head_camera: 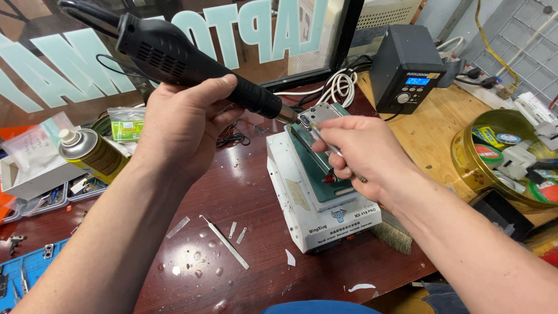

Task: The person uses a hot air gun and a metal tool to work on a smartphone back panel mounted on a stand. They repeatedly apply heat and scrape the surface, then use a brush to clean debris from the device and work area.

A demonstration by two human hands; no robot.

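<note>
Black heat gun [192, 64] in left hand [183, 125] — nozzle at phone [321, 114] edge.

Matt black plastic heat gun [174, 58]; glossy wet dark-red tabletop [232, 192]; bare wood bench [436, 134].

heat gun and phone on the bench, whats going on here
A person's left hand holds a black heat gun, its nozzle aimed at the top of a phone that lies on a white and green fixture. The right hand holds a thin metal tool at the same end of the phone. A spray can, a small spudger and scraps lie on the dark red table.
</note>
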